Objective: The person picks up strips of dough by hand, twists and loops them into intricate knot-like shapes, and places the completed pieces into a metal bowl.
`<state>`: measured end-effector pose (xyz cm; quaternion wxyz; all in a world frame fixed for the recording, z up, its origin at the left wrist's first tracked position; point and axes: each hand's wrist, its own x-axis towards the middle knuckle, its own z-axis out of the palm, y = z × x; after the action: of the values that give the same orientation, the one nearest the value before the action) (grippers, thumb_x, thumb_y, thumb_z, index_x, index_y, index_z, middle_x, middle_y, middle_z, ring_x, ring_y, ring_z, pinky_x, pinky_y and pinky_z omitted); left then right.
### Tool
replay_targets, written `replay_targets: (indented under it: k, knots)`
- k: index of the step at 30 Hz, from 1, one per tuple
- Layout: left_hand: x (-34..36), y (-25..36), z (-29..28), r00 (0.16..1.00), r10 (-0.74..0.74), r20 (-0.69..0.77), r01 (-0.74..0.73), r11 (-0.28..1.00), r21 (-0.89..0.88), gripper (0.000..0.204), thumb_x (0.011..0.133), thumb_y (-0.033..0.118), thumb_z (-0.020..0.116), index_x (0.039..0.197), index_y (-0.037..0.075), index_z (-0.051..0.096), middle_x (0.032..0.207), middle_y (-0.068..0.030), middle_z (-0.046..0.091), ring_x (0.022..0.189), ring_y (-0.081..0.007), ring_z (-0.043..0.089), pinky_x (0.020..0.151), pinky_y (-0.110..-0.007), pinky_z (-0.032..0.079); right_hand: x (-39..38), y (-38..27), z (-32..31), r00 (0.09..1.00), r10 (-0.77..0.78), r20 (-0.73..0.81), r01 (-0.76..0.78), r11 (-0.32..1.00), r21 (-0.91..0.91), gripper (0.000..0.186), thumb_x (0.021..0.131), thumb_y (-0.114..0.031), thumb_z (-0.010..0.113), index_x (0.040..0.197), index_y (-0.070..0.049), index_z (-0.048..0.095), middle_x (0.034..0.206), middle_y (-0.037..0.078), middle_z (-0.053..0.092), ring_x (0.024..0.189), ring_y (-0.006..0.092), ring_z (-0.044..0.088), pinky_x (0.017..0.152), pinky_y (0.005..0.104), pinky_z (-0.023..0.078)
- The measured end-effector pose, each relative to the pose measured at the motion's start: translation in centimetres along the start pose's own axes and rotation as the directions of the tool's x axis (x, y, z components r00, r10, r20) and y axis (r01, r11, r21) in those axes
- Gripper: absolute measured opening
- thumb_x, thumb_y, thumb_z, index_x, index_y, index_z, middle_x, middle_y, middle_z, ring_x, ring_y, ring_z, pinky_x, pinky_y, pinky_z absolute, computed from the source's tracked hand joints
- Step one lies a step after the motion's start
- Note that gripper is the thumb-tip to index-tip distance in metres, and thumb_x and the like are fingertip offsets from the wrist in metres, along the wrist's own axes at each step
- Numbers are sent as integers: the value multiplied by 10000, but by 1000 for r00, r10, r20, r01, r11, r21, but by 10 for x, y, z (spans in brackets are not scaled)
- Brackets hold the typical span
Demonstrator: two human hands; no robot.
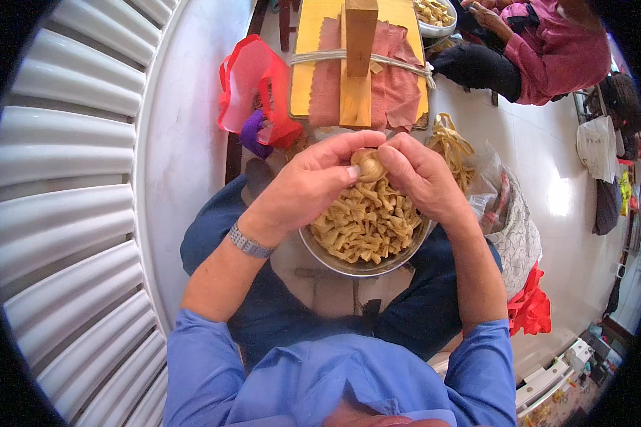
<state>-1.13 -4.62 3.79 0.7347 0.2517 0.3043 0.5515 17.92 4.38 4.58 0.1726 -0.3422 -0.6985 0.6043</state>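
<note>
Between my left hand (313, 178) and my right hand (424, 178) is a small rounded tan piece (368, 164), gripped by the fingertips of both. It looks smooth and folded; my fingers cover part of it. Just below, a wide metal bowl (320, 250) holds several tan, folded strip pieces (367, 224). Beyond my hands stands a yellow board (306, 85) with a pink cloth (331, 92), an upright wooden block (355, 92) and a pale cord tied across it. A bundle of long tan strips (452, 149) lies right of the board.
A red bag (238, 92) with a purple item sits left of the board. A white slatted radiator (71, 213) runs along my left. At upper right a person in pink (555, 50) sits by another bowl (438, 28). Plastic and patterned bags (516, 228) and red bags (530, 302) lie at my right.
</note>
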Motion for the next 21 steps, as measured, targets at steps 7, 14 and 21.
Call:
replay_targets:
  k: [7,14,21]
  knots:
    - [1,-5,5,984,179,5,-149,806,573,467,939,28,521,1405,-3,497,1355,-100,545,1266,-189,517,1100,-332,373,-1,9,4,987,110,115,-136,959,250,305,1084,-357,433,1044,-75,543,730,-35,488,618,52,448,545,197,366]
    - [4,-22,1,896,430,110,-283,362,888,344,1018,175,538,1315,4,561,1123,-133,559,1037,-252,570,921,-344,444,-5,9,20,986,88,139,-119,965,235,290,1076,-323,442,1071,-52,545,765,-16,538,654,92,505,589,267,445]
    - [-7,-3,-14,928,368,-59,-93,384,919,300,1051,222,506,1155,-16,658,957,-95,643,906,-199,621,840,-323,490,-6,8,-2,993,87,80,-88,996,4,263,1014,-289,580,971,-31,606,758,-10,573,695,90,527,637,275,469]
